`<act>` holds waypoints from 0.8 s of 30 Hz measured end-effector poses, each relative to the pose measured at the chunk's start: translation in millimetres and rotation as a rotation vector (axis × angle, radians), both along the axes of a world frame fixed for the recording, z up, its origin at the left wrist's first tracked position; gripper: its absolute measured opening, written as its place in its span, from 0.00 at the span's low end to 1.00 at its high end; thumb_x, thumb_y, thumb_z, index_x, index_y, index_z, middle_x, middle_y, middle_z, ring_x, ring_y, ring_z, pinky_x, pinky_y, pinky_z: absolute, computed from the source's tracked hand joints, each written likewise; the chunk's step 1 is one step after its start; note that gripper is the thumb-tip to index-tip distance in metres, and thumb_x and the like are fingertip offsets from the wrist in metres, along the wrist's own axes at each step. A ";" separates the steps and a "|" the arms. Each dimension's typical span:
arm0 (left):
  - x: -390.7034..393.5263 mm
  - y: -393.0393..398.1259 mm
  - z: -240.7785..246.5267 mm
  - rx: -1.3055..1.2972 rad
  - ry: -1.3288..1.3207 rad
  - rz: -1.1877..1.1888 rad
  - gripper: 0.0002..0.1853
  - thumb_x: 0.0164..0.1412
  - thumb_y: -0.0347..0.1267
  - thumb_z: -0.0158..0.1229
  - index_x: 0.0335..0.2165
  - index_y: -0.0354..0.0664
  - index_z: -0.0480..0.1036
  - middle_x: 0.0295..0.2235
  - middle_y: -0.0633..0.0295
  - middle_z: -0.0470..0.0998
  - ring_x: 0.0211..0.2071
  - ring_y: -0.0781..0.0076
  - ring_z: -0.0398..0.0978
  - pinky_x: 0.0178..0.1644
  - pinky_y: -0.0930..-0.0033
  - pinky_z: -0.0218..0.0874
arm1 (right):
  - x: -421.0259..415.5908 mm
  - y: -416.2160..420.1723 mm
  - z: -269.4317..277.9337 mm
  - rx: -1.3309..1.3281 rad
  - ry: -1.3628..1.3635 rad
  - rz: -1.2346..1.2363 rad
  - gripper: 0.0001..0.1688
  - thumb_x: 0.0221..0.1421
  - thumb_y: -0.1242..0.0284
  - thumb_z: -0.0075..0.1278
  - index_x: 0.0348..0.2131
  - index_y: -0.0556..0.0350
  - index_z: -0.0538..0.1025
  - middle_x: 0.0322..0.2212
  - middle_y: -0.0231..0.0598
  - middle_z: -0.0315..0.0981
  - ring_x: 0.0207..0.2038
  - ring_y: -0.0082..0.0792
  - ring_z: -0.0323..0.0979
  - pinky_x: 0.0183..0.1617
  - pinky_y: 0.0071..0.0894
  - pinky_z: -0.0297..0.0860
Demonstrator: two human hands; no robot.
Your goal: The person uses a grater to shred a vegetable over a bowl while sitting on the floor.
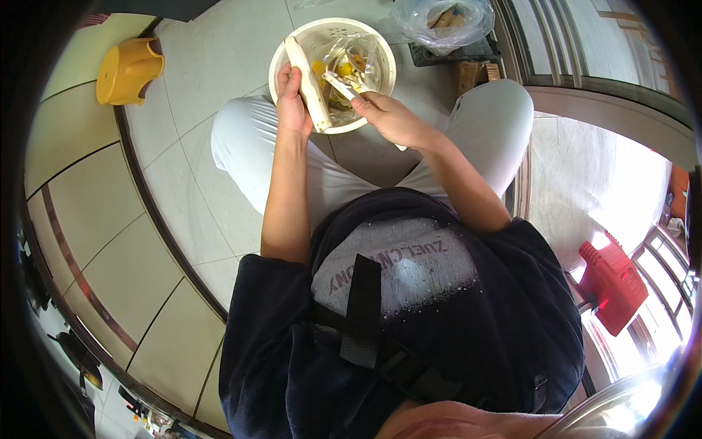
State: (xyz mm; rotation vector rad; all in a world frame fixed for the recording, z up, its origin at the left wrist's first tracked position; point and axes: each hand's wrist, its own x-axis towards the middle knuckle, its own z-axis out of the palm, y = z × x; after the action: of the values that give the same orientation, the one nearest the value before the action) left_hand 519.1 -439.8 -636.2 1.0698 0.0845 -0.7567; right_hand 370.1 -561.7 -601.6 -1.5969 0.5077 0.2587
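Note:
My left hand [292, 104] grips a long, pale, peeled root vegetable [307, 85], which slants over the left side of a white plastic bin [391, 74]. A few dark specks mark its lower end. In my right hand [392, 116] is a peeler [341, 86] with a white handle, its head pointing at the root but apart from it. The handle's end shows below my palm. Both tools of the moment hang above the bin, where a clear plastic bag and yellow and pale scraps [346, 68] lie.
A yellow plastic stool [123, 71] stands by the cabinets [109, 219] at left. Beyond my right knee, a clear bag [447, 27] with brown contents rests on a black crate [485, 50], near a cardboard box [468, 76]. A sliding door's track runs at right, with a red plastic object [614, 285] past it.

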 end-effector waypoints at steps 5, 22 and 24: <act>-0.2 1.9 -8.4 -0.022 0.022 -0.002 0.18 0.63 0.35 0.45 0.49 0.41 0.57 0.42 0.57 0.68 0.43 0.69 0.67 0.48 0.66 0.62 | -4.5 5.6 5.9 -0.066 -0.004 0.077 0.35 0.60 0.53 0.36 0.48 0.70 0.64 0.42 0.62 0.67 0.47 0.51 0.66 0.51 0.37 0.61; 8.4 3.2 -20.8 0.075 -0.009 0.135 0.15 0.65 0.36 0.40 0.47 0.41 0.59 0.38 0.58 0.70 0.36 0.69 0.69 0.41 0.68 0.64 | -18.7 -4.5 0.6 0.196 0.133 0.051 0.31 0.61 0.51 0.35 0.41 0.65 0.69 0.34 0.43 0.72 0.36 0.35 0.70 0.44 0.33 0.65; 13.0 11.9 -26.8 0.016 0.030 0.024 0.14 0.65 0.36 0.40 0.46 0.41 0.60 0.35 0.59 0.71 0.33 0.70 0.70 0.39 0.70 0.64 | -14.5 -9.0 -0.7 0.274 0.243 0.074 0.31 0.61 0.52 0.35 0.42 0.65 0.68 0.34 0.42 0.72 0.36 0.34 0.69 0.43 0.32 0.65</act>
State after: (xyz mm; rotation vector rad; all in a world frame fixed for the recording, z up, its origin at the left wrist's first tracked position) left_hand 532.2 -427.9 -663.0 1.0712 0.1291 -0.7513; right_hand 355.6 -570.8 -602.3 -1.3247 0.5735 0.5597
